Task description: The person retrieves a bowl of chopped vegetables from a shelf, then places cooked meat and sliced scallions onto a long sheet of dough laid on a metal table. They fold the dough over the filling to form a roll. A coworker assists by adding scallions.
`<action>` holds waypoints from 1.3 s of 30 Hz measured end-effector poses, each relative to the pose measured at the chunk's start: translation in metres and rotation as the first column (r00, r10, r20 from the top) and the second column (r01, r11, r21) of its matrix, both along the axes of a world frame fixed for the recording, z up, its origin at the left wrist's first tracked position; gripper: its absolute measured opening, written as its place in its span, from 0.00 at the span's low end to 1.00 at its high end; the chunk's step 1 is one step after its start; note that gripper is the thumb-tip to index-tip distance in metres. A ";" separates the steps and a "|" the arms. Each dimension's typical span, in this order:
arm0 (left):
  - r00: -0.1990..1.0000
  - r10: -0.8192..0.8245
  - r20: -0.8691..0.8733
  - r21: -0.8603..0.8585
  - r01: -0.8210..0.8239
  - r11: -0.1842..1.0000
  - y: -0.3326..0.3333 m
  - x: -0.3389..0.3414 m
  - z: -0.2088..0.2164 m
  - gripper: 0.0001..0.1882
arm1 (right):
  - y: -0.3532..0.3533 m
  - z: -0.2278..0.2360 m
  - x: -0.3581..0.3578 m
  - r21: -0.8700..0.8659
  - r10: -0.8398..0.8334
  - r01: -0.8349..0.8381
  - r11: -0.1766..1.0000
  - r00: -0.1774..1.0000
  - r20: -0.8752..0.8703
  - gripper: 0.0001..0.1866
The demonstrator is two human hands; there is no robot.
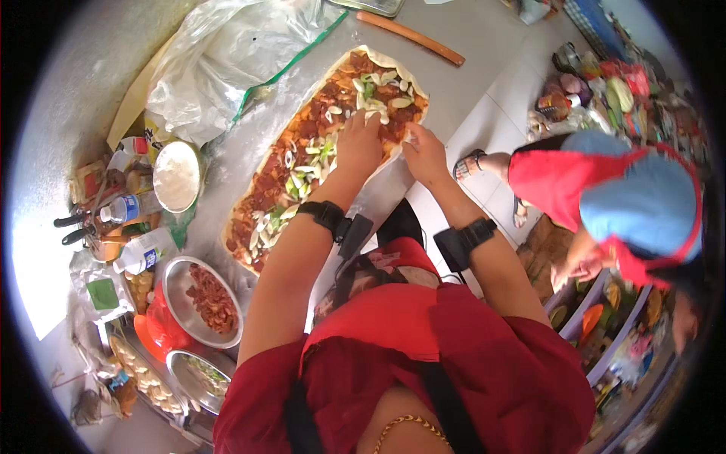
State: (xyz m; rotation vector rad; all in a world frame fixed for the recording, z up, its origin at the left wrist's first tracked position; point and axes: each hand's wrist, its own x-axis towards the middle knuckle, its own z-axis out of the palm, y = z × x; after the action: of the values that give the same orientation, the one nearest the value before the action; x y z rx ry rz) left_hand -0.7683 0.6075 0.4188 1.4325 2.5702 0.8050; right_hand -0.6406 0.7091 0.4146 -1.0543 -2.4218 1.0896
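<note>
A long rectangular sheet of dough lies slantwise on the counter, covered with reddish-brown sauce and pieces of meat. Sliced scallions are scattered over it in white and green bits. My left hand rests low over the far half of the sheet, fingers reaching forward and touching the scallions. At the sheet's right edge, my right hand has its thumb and fingers closed on the dough's rim. Both wrists wear black straps with small devices.
Left of the dough stand a bowl of flour, a metal bowl of meat and a bowl of chopped scallions. A plastic bag and a wooden rolling pin lie beyond. A person in a red apron bends at right.
</note>
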 end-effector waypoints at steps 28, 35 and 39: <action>0.969 0.215 -0.122 -0.041 -0.222 0.974 0.054 0.010 -0.013 0.15 | 0.146 -0.018 -0.106 0.254 0.536 -0.486 0.836 0.822 -0.191 0.13; 0.937 0.327 -0.124 0.005 -0.329 0.944 0.050 0.006 -0.024 0.15 | 0.149 -0.017 -0.050 0.314 0.465 -0.426 0.849 0.883 -0.061 0.14; 0.921 0.349 -0.172 -0.008 -0.355 0.935 0.043 -0.003 -0.019 0.13 | 0.117 -0.010 -0.053 0.230 0.734 -0.703 0.673 0.675 -0.082 0.14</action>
State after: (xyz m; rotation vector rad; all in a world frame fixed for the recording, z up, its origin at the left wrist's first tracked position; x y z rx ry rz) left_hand -0.7709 0.6504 0.3996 1.0812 3.0086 0.6907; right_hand -0.6940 0.8258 0.4046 0.1276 -2.7767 1.0597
